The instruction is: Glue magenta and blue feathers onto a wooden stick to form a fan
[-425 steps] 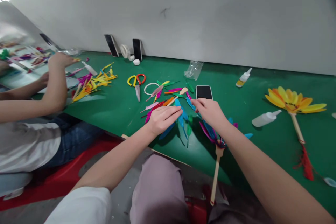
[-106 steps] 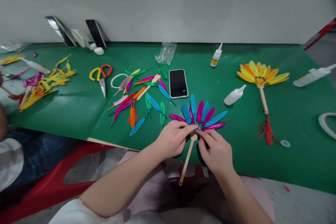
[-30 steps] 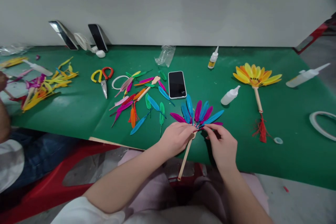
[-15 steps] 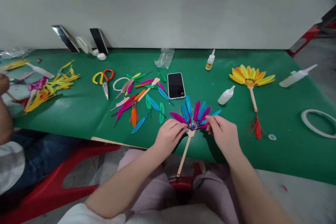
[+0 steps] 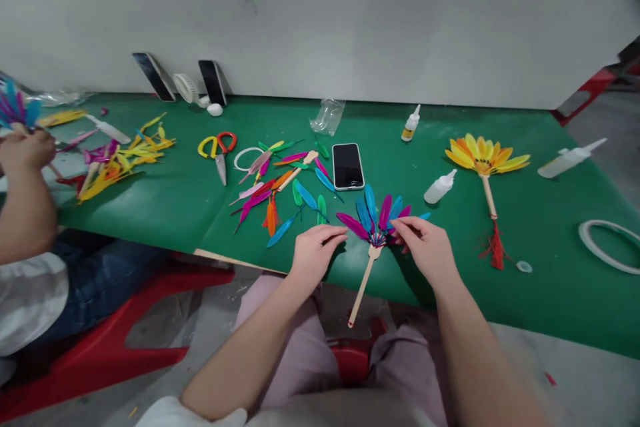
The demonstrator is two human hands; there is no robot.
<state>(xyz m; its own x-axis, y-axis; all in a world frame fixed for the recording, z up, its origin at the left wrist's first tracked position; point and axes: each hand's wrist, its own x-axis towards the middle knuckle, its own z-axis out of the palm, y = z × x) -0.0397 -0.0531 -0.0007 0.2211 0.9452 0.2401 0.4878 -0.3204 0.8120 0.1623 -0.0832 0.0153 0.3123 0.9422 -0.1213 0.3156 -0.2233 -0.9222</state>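
A feather fan [image 5: 377,223] of blue and magenta feathers lies at the table's front edge, its pale wooden handle [image 5: 361,293] jutting over the edge toward me. My left hand [image 5: 315,253] hovers just left of the fan, apart from it, thumb and fingers slightly parted with nothing visible between them. On the fan's right side, my right hand [image 5: 425,243] has its thumb and fingertips pinched on a feather [image 5: 405,212] near its base; the fingers partly cover it. Loose coloured feathers [image 5: 280,230] are scattered to the left, around another wooden fan handle [image 5: 300,170].
Behind the fan lies a phone [image 5: 349,167]. Glue bottles [image 5: 440,187] stand or lie at the right, near a finished yellow fan [image 5: 485,157] and a tape roll [image 5: 607,243]. Scissors [image 5: 219,153] lie left. At far left, a co-worker's hand [image 5: 27,147] holds a blue-purple feather fan.
My left hand has come off the fan's left side and moved a little left. My right hand stays at the right feathers. The co-worker's blue-purple fan has come into view.
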